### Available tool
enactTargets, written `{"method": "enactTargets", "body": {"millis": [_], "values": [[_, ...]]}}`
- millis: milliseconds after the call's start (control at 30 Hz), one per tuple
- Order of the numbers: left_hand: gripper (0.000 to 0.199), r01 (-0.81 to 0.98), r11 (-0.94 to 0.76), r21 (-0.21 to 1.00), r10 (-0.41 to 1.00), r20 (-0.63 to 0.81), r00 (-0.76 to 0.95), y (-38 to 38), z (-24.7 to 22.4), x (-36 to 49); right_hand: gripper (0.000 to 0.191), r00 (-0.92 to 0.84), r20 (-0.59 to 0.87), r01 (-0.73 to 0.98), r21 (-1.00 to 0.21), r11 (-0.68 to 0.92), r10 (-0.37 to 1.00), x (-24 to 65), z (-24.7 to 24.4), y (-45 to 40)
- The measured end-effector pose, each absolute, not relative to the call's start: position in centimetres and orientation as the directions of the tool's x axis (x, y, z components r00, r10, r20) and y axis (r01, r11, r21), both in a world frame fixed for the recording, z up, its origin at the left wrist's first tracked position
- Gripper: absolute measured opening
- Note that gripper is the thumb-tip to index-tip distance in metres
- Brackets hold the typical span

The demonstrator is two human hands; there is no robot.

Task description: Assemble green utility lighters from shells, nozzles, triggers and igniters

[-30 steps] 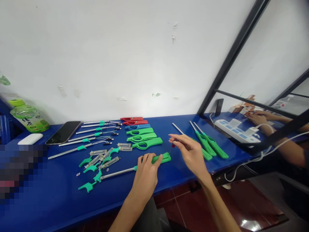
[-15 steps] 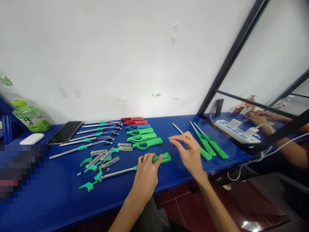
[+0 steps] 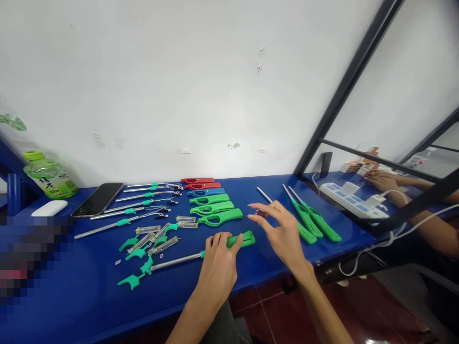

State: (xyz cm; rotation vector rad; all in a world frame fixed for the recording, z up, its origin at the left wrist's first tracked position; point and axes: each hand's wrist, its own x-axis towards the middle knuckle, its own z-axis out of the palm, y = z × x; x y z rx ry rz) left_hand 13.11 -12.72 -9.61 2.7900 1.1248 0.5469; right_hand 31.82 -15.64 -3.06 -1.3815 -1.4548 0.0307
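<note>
Left hand [image 3: 219, 260]: fingers curled down over the green lighter handle [image 3: 247, 240], pinning it flat to the desk [image 3: 89, 303]; far end of the handle pokes out right of those fingers. Metal tube [image 3: 179, 262] runs out to their left, tip lying by the teal trigger pieces [image 3: 132, 281]. Right hand [image 3: 281, 231]: raised just right of and above that handle end, thumb and index narrow on a small dark red piece [image 3: 261, 214], mostly hidden by the fingers. Thin dark line shows near the handle end below them; can't tell if it's part of the red piece. Left of and beyond the left fingers: clear tanks [image 3: 165, 245] heaped among more teal pieces, then a row of metal rods with wires [image 3: 124, 222]. Straight beyond the left fingers: green shells [image 3: 229, 216] side by side, blue shell [image 3: 204, 192] past them, red shells [image 3: 206, 186] farthest. Right of the right fingers: three green lighters with tubes on [image 3: 319, 222], nearest one partly behind the hand. Well right of those: white power strip [image 3: 351, 199]. Far left of the left fingers: phone [image 3: 98, 199], white case [image 3: 50, 208], green bottle [image 3: 52, 179].
</note>
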Motion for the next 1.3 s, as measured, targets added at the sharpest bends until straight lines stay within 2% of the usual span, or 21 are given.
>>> {"method": "enactTargets", "body": {"millis": [133,200,300,500,633,700,733,767,833,900,1000,1100,1200,1300], "values": [[0.069,0.651,-0.731,0.206,0.681,0.292,0.672,-12.7,-9.6,13.0,0.016,0.444,0.651,0.639,-0.712,0.292,0.615,34.1,-3.1,-16.4],[0.073,0.648,-0.734,0.202,0.677,0.293,0.675,-12.7,-9.6,13.0,0.023,0.543,0.638,0.611,-0.746,0.264,0.546,35.7,-3.9,-16.6],[0.075,0.640,-0.743,0.196,0.666,0.306,0.680,-12.7,-9.5,13.1,0.035,0.577,0.591,0.587,-0.780,0.218,0.564,36.9,-6.0,-15.9],[0.074,0.592,-0.788,0.166,0.604,0.390,0.695,-13.0,-9.4,12.7,0.039,0.412,0.517,0.629,-0.757,0.177,0.750,35.2,-8.0,-15.6],[0.058,0.444,-0.883,0.151,0.442,0.581,0.683,-13.3,-9.1,12.8,0.033,0.239,0.445,0.640,-0.741,0.204,0.863,33.3,-6.7,-18.7],[0.048,0.371,-0.922,0.110,0.347,0.662,0.665,-13.6,-8.7,13.2,0.031,0.120,0.350,0.619,-0.758,0.206,0.929,32.8,-6.3,-20.4],[0.045,0.354,-0.932,0.077,0.305,0.695,0.651,-13.8,-8.4,13.3,0.032,0.123,0.325,0.605,-0.773,0.189,0.938,32.9,-6.2,-21.2],[0.043,0.352,-0.935,0.047,0.275,0.724,0.633,-14.0,-8.1,13.3,0.033,0.173,0.317,0.592,-0.790,0.158,0.932,33.3,-6.3,-21.9],[0.042,0.369,-0.929,0.031,0.259,0.766,0.589,-14.5,-7.5,13.1,0.039,0.395,0.352,0.562,-0.823,0.080,0.849,34.8,-6.7,-22.9],[0.038,0.400,-0.912,0.091,0.315,0.779,0.542,-14.7,-7.2,12.3,0.047,0.595,0.365,0.543,-0.839,-0.024,0.716,36.8,-7.3,-23.5],[0.033,0.475,-0.852,0.220,0.460,0.747,0.479,-14.2,-7.2,10.3,0.054,0.689,0.365,0.592,-0.782,-0.195,0.626,39.5,-8.5,-23.3],[0.031,0.566,-0.764,0.310,0.586,0.700,0.409,-13.0,-7.7,8.1,0.055,0.632,0.481,0.738,-0.614,-0.281,0.608,40.4,-10.0,-22.0],[0.030,0.611,-0.721,0.326,0.626,0.685,0.374,-11.8,-8.0,5.6,0.056,0.522,0.596,0.844,-0.464,-0.269,0.610,40.1,-11.1,-20.5],[0.028,0.663,-0.690,0.290,0.619,0.710,0.335,-10.7,-8.0,2.2,0.053,0.467,0.645,0.882,-0.387,-0.268,0.605,39.9,-11.1,-19.5]]}}
